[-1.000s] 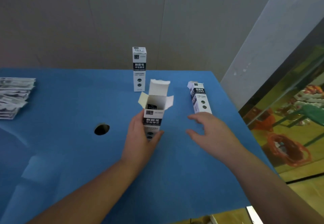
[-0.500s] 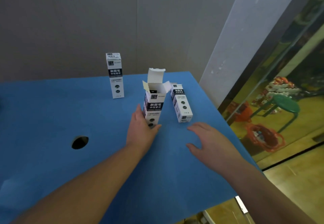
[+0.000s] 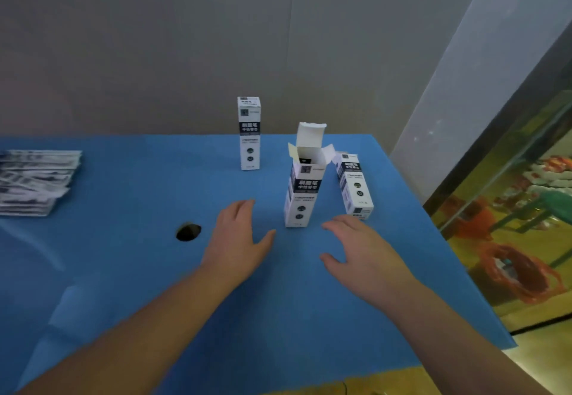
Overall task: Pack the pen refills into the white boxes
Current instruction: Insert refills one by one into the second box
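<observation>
On the blue bench (image 3: 123,271) the open white box (image 3: 301,190) stands upright, flaps up, between both hands. The left hand (image 3: 238,240) at its 8 o'clock and the right hand (image 3: 362,249) at its 4 o'clock lie flat, fingers spread, holding nothing. Packets of pen refills (image 3: 34,182) are stacked at 9 o'clock, well apart.

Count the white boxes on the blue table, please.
3. One closed box stands upright at the back, one open box stands in the middle, and one closed box lies to its right. None seems hidden.
</observation>
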